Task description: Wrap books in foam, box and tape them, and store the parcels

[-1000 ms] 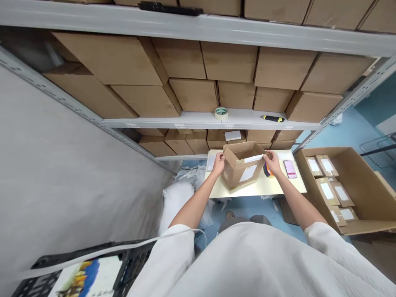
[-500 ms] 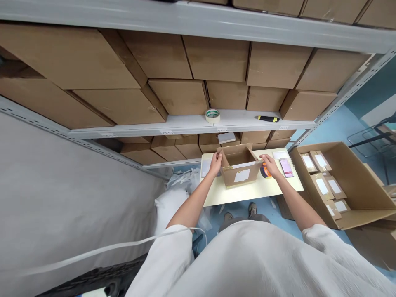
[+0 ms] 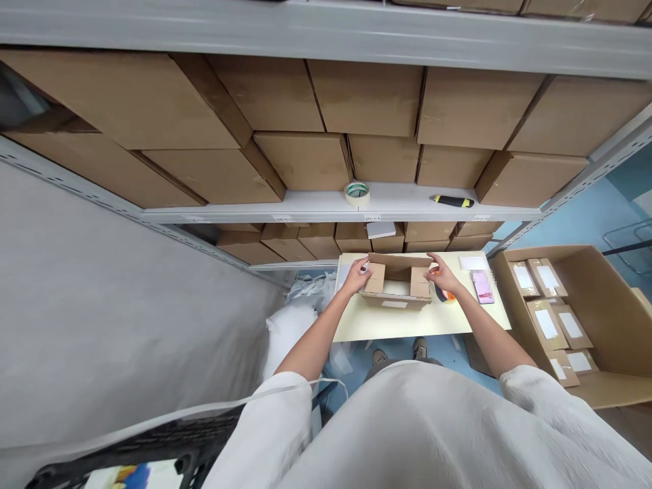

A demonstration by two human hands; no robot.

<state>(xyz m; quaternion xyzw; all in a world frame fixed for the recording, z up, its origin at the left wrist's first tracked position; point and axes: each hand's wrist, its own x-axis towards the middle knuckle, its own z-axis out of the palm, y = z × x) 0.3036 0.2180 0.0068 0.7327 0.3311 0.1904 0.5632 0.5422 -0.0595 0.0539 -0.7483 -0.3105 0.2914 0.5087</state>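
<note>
One open cardboard box (image 3: 398, 299) is noted over the pale tabletop (image 3: 377, 327), between our two hands, with a white label on its near side. Its end flaps are folded inward, and a pale patch shows between them (possibly the tabletop; we cannot tell).

Our left hand (image 3: 358, 274) has its fingers closed on the box's left edge. Our right hand (image 3: 442, 274) has thumb and forefinger at the right end, by the far corner; we cannot tell whether they grip.

Just right of the box we record a blue-and-orange object (image 3: 445, 294), partly hidden by our right hand, then a pink-screened phone (image 3: 483, 288) and a white sheet (image 3: 472, 263).

Beyond the tabletop, the grey shelf (image 3: 397, 195) bears a tape roll (image 3: 357, 200), a black-and-yellow cutter (image 3: 453, 202) and stacked cartons (image 3: 300, 161). A small white box (image 3: 381, 230) lies on the cartons of the level below.

To our right, a large open carton (image 3: 606, 292) contains labelled parcels (image 3: 545, 324). To our left we log white bagged material (image 3: 288, 333) and, nearer us, a black crate (image 3: 168, 438).
</note>
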